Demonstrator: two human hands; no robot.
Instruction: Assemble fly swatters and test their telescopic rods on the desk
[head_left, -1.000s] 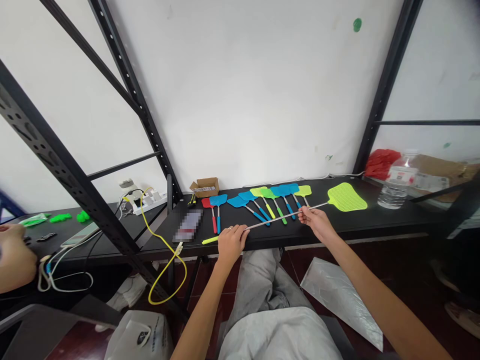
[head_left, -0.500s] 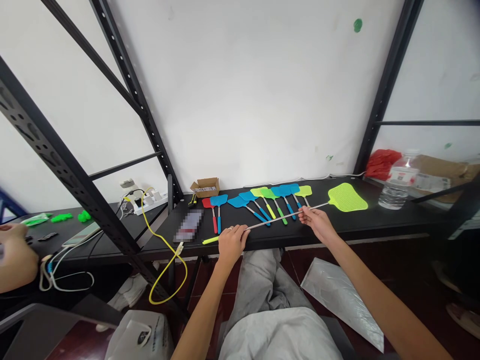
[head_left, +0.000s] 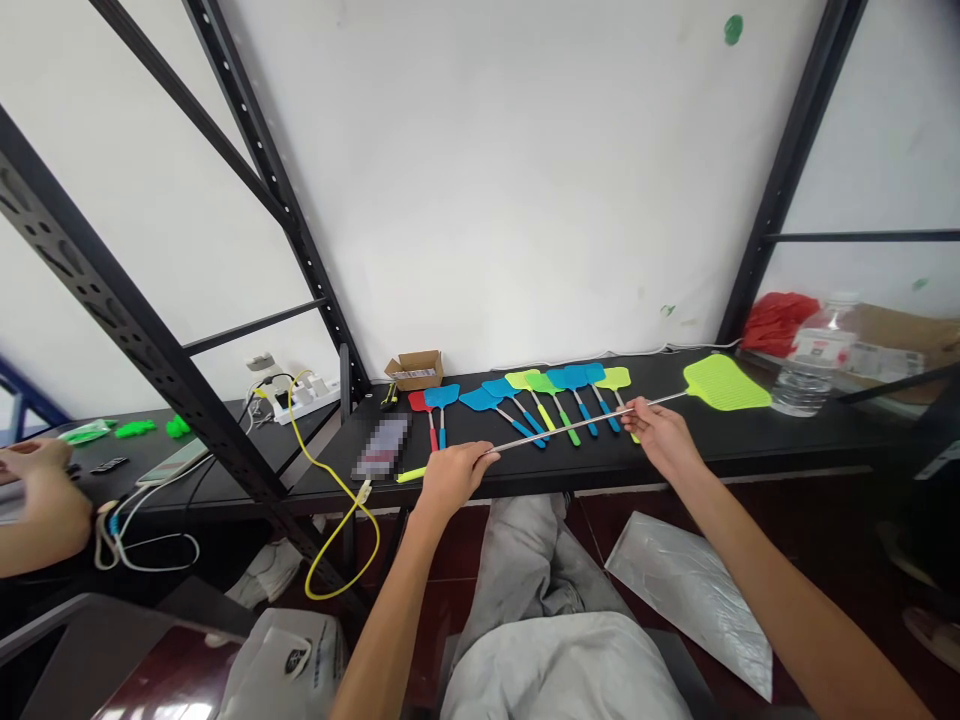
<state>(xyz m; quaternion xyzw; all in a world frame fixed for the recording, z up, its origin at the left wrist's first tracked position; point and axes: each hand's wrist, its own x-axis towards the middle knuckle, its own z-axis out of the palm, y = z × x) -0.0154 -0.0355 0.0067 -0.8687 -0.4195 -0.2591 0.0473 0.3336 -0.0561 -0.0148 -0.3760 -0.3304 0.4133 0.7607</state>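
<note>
A yellow-green fly swatter [head_left: 726,384] with a long thin metal rod spans the front of the black tabletop, its head to the right. My left hand [head_left: 454,475] is closed around the rod near the swatter's handle, whose yellow end sticks out to the left. Farther along, my right hand [head_left: 661,432] pinches the rod a short way from the head. Behind the rod lies a row of shorter swatters: a red one [head_left: 422,402], several blue ones [head_left: 442,396], a green one [head_left: 541,383] and yellow ones [head_left: 616,377].
On the left are a phone [head_left: 383,446], an open cardboard box [head_left: 415,371], a yellow cable [head_left: 319,463] and a power strip [head_left: 315,398]. A water bottle [head_left: 806,365] stands at right. Black shelf posts [head_left: 142,310] frame the table [head_left: 720,445]. Another person's hand [head_left: 37,460] is at far left.
My hands have moved farther apart, the right one going right and the left one slightly left. The rod looks longer, and the swatter's head has shifted right toward the bottle.
</note>
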